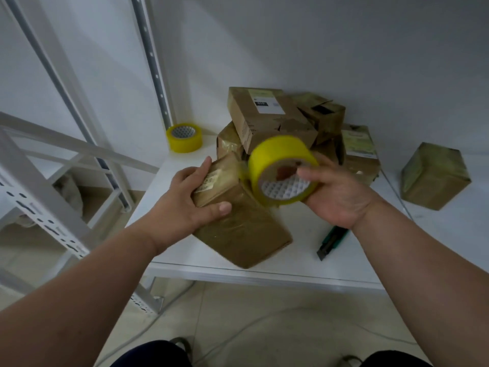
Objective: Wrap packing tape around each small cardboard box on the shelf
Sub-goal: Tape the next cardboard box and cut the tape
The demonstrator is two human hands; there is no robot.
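Both hands are working: the left hand [189,200] is gripping a small box [238,221] already glossy with tape, the right hand [336,192] holding the tape roll [277,168] beside it — behind, piled boxes [267,115] are seemingly waiting.

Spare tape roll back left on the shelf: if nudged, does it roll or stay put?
The spare tape roll lies flat on its side face on the shelf, so it will probably slide, not roll. Stood on edge, it likely would roll. It looks thick and nearly full, so it is probably fairly heavy for its size.
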